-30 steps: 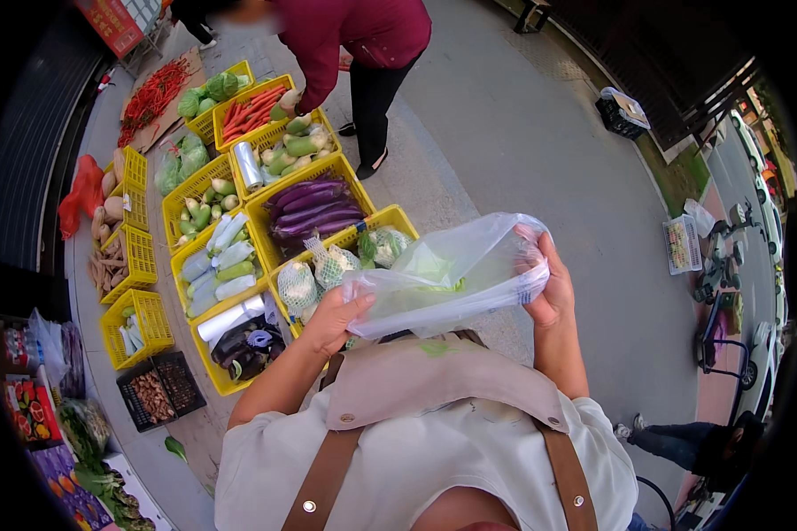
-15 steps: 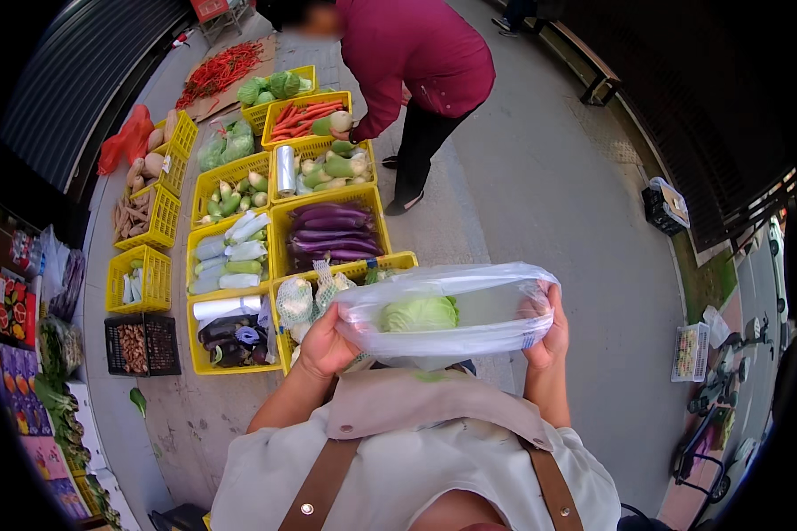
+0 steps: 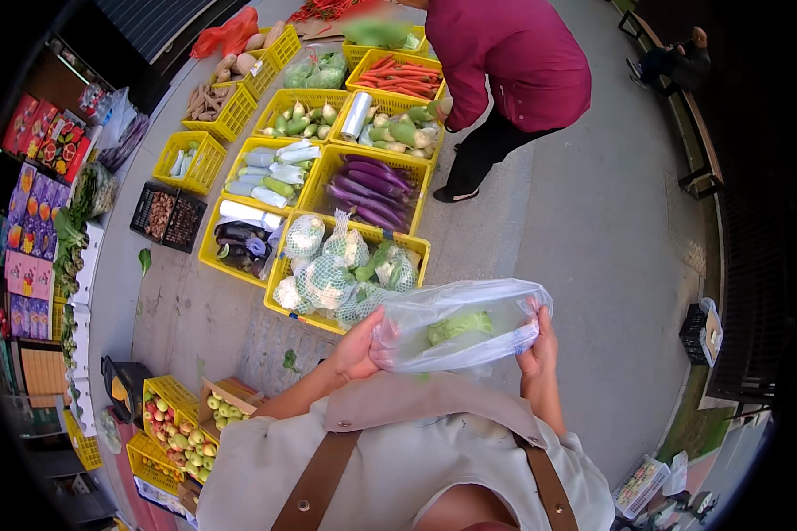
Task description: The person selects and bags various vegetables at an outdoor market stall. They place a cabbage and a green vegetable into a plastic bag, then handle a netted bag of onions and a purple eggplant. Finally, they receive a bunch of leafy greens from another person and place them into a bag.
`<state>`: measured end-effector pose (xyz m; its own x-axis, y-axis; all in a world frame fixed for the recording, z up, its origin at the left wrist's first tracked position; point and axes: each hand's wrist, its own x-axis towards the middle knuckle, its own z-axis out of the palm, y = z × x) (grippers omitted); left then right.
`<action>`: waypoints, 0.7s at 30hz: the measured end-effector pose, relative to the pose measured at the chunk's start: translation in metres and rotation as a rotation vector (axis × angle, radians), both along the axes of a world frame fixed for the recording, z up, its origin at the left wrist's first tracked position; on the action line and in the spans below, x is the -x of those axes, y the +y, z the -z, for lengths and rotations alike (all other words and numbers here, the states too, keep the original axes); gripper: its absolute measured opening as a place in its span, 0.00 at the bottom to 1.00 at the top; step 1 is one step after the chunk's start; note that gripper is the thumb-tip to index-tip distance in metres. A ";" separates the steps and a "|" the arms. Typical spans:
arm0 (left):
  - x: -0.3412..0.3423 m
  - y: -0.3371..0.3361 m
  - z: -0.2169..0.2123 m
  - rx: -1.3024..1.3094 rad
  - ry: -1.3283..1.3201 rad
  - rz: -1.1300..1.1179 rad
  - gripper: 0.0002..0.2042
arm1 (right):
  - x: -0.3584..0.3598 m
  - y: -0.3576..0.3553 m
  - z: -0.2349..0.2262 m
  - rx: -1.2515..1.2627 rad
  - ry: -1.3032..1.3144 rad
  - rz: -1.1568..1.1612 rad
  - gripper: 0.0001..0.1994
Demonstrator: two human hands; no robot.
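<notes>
A clear plastic bag [image 3: 407, 332] is stretched between my two hands, its mouth spread wide. Inside it lies a pale green cabbage [image 3: 460, 327]. My left hand [image 3: 360, 348] is closed on the bag's left edge, and my right hand [image 3: 540, 348] grips the right edge higher up. Just beyond my left hand, a yellow crate [image 3: 279, 303] holds cauliflowers [image 3: 326, 281] wrapped in white netting. Behind that crate stand purple eggplants [image 3: 367, 193] in another yellow crate.
Farther off, crates hold radishes [image 3: 407, 133] and carrots [image 3: 398, 78]. A person in a maroon jacket [image 3: 527, 66] bends over them. Apples [image 3: 181, 442] fill crates at lower left. Another person [image 3: 682, 62] sits on a bench at far right. Grey pavement [image 3: 593, 230] stretches to the right.
My view has turned, so the crates appear shifted right and apples show at lower left. The bag stays in both hands, tilted more. The person in maroon still bends over the crates.
</notes>
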<state>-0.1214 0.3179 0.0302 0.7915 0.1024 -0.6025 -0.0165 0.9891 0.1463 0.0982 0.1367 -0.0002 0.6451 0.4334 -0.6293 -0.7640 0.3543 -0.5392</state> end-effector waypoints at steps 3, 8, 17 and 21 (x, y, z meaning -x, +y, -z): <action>-0.012 -0.019 0.011 0.032 0.004 0.115 0.18 | -0.013 -0.021 0.007 0.010 -0.014 -0.009 0.14; -0.022 -0.029 0.017 -0.186 -0.077 0.427 0.20 | -0.008 -0.044 0.001 0.084 -0.046 0.010 0.14; -0.007 -0.022 0.055 0.157 -0.297 0.315 0.20 | 0.017 -0.043 0.015 0.204 -0.076 0.017 0.14; 0.000 -0.017 0.056 0.315 -0.256 0.188 0.18 | 0.035 -0.027 0.021 0.143 -0.096 -0.038 0.14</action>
